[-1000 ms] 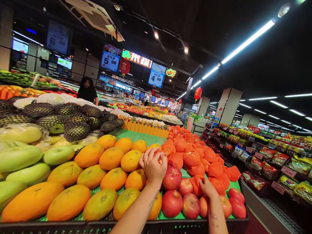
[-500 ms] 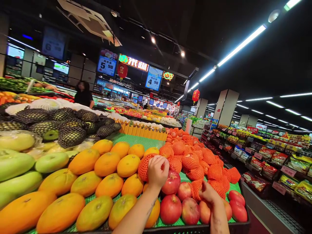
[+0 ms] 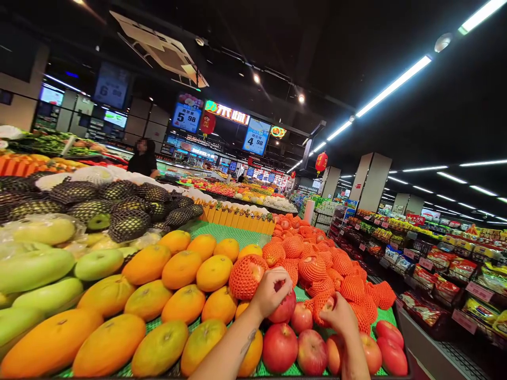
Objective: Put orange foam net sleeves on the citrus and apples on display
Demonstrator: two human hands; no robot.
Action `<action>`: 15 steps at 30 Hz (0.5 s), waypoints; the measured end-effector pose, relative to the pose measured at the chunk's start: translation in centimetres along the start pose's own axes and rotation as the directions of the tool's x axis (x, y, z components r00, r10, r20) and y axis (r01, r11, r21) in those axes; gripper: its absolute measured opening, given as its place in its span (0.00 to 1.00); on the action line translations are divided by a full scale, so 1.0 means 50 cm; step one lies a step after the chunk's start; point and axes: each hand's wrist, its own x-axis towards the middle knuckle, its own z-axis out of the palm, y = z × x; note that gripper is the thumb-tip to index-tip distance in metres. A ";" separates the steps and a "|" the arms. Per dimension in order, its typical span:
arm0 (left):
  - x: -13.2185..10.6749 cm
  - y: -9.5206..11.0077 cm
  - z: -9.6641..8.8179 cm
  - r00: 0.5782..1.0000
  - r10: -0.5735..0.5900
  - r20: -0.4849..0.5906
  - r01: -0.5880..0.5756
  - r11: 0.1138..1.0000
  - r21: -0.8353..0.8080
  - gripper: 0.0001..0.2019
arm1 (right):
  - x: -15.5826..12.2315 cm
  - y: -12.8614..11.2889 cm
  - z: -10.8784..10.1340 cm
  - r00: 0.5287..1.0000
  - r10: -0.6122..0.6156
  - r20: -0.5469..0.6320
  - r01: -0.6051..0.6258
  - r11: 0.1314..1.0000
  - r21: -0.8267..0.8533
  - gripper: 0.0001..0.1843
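Note:
My right hand (image 3: 341,315) has its thumb and fingers closed on an apple in an orange foam net (image 3: 320,305), at the front of the display. My left hand (image 3: 272,291) is curled above a bare red apple (image 3: 285,310), its fingers bent in; whether anything is inside them is hidden. Just left of that hand rests another netted apple (image 3: 246,275), partly covered by the wrist. Closer to me sit bare red apples (image 3: 280,348) on green matting. A heap of netted apples (image 3: 312,268) rises behind both hands.
Yellow-orange melons (image 3: 158,348) fill the display left of my forearm, with pale green melons (image 3: 43,266) and black-netted fruit (image 3: 129,226) beyond. A low yellow fence (image 3: 233,224) stands at the back. Shelves of packets (image 3: 439,253) line the right side. A person (image 3: 142,158) stands far left.
My left hand has shifted right and toward me, away from the netted apple beside it and over the bare red one. My right hand stays at its netted apple. The view has shifted slightly.

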 end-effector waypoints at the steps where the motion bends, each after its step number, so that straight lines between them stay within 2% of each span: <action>1: 0.000 0.000 0.002 1.000 0.001 0.027 0.000 1.000 -0.008 0.20 | -0.002 -0.007 -0.002 1.000 -0.010 0.006 0.010 0.999 0.030 0.22; 4: 0.001 -0.003 0.008 0.995 -0.012 0.103 0.012 1.000 -0.003 0.18 | -0.004 -0.025 -0.003 0.996 -0.077 0.047 0.063 0.966 0.249 0.23; 7: 0.002 -0.001 0.011 0.987 -0.071 0.141 0.066 0.997 0.038 0.11 | -0.003 -0.039 0.003 0.987 -0.148 0.058 0.104 0.876 0.470 0.23; 9: 0.002 0.003 0.011 0.985 -0.101 0.142 0.098 0.995 0.027 0.07 | -0.007 -0.046 0.009 0.985 -0.171 0.026 0.123 0.796 0.593 0.30; 13: 0.001 0.012 0.009 0.985 -0.104 0.140 0.107 0.994 -0.015 0.26 | -0.023 -0.058 0.011 0.969 -0.247 -0.014 0.160 0.581 0.798 0.46; 15: 0.000 0.014 0.010 0.974 -0.127 0.188 0.135 0.990 -0.027 0.30 | -0.031 -0.065 0.007 0.961 -0.276 -0.007 0.161 0.542 0.825 0.48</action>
